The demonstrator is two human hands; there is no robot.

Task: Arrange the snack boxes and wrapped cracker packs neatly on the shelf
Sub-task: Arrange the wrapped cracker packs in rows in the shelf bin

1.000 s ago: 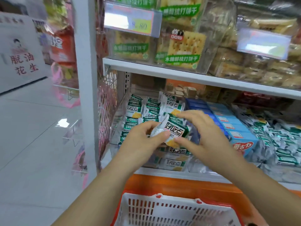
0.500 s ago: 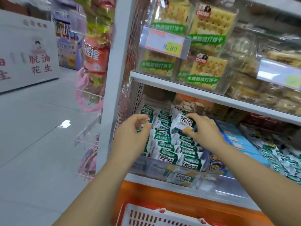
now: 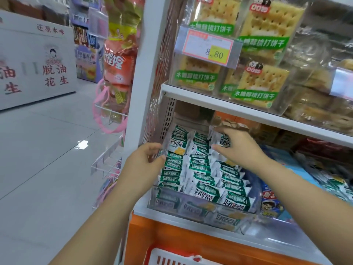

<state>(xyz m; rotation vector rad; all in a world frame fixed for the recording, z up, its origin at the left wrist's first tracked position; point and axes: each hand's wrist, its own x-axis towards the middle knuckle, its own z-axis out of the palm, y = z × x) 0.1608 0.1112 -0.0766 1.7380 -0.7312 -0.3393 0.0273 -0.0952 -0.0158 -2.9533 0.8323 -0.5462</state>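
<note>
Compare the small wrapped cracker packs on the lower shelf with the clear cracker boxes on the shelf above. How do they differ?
The wrapped cracker packs are small, with opaque white-and-green wrappers; the clear cracker boxes are bigger and show their crackers. The packs lie in tight rows; the boxes are stacked. Both carry green labels.

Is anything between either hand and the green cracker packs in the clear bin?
Nothing visible does. The left hand is beside the cracker packs, at their left; the right hand pinches one at the back.
</note>
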